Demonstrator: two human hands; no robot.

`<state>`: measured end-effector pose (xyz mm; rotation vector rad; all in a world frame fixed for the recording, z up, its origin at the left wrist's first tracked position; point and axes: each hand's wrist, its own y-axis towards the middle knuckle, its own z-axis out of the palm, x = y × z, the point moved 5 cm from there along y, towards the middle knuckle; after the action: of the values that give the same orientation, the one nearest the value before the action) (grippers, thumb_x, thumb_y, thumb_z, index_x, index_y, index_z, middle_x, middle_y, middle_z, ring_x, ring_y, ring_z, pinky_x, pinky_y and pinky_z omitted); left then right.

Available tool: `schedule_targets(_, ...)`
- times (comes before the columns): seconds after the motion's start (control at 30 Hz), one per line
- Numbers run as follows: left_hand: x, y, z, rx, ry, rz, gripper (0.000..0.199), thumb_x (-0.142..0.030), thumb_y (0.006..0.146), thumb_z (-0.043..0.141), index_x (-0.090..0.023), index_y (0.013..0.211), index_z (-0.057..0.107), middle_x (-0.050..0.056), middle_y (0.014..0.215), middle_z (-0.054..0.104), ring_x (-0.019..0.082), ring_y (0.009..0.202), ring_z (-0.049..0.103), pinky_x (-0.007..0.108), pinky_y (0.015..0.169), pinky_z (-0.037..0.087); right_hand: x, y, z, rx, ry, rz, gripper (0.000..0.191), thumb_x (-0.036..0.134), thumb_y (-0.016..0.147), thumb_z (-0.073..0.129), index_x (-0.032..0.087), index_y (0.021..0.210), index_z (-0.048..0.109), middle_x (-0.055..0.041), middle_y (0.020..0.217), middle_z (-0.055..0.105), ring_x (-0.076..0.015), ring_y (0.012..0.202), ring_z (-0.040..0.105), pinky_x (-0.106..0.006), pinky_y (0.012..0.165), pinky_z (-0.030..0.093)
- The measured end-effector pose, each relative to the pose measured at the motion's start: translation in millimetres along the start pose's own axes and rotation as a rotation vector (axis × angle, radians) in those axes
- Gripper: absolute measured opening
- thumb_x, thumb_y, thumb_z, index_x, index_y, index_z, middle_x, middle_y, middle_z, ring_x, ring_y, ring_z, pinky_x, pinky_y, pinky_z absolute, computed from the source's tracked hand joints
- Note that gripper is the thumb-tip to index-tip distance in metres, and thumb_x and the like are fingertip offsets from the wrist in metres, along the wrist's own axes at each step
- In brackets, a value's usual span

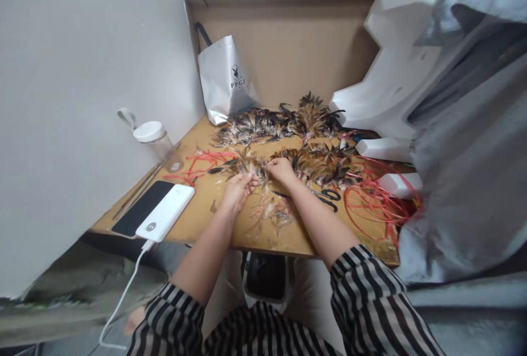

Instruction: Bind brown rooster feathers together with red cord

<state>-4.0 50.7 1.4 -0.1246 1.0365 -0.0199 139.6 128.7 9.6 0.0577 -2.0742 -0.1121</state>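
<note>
My left hand [240, 189] is closed in a pinch on the pale base of a feather bunch [246, 163], brown and fluffy, held just above the table. My right hand [280, 170] is closed too, its fingertips at the right side of the same small group of feathers; what exactly they pinch is too small to make out. Behind my right hand lies a row of brown and black feather bundles [325, 161]. Loose pale feathers [274, 210] are scattered between my forearms. Black-handled scissors [329, 197] lie partly hidden beneath my right forearm.
Farther back is another heap of feathers [263, 125] before a silver bag [224, 79]. Red ties [379, 197] tangle at the right, with more red strips [206, 161] at the left. A lidded plastic cup [154, 136], a phone [142, 208] and a white power bank [167, 213] sit at the left.
</note>
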Motion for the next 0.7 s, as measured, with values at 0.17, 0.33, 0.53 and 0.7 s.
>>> schedule_targets(0.17,1.4,-0.7,3.1,0.042,0.011,-0.019,0.018,-0.021,0.065,0.068,-0.008,0.078,0.064,0.009,0.078,0.067,0.006,0.057,0.058,0.014,0.048,0.042,2.3,-12.4,-10.1,-0.048,0.392,0.038,0.024,0.036,0.058,0.061,0.013,0.063,0.061,0.0030,0.046,0.050,-0.0078,0.043,0.041,-0.021,0.046,0.033)
schedule_targets(0.33,3.6,-2.1,7.4,0.111,0.006,-0.055,0.017,-0.020,0.067,0.067,-0.008,0.079,0.064,0.012,0.089,0.067,0.008,0.062,0.061,0.015,0.051,0.044,10.9,-26.3,-7.8,-0.049,0.553,0.023,0.024,0.037,0.057,0.063,0.013,0.062,0.060,0.0017,0.052,0.055,-0.0080,0.046,0.044,-0.021,0.049,0.036)
schedule_targets(0.53,6.9,-2.0,8.6,0.158,-0.039,-0.118,0.014,-0.014,0.069,0.065,-0.008,0.081,0.064,0.011,0.083,0.068,0.008,0.062,0.061,0.014,0.051,0.045,23.6,-38.0,8.2,0.099,0.605,-0.019,0.019,0.033,0.059,0.063,0.015,0.064,0.058,-0.0002,0.056,0.060,-0.0114,0.051,0.054,-0.023,0.054,0.042)
schedule_targets(0.7,8.7,-1.6,8.8,0.181,-0.063,-0.152,0.011,-0.012,0.072,0.062,-0.008,0.081,0.065,0.009,0.074,0.067,0.006,0.057,0.059,0.013,0.050,0.045,27.4,-42.5,6.8,0.135,0.547,-0.042,0.017,0.030,0.060,0.063,0.014,0.063,0.059,-0.0001,0.055,0.061,-0.0102,0.051,0.054,-0.023,0.055,0.042)
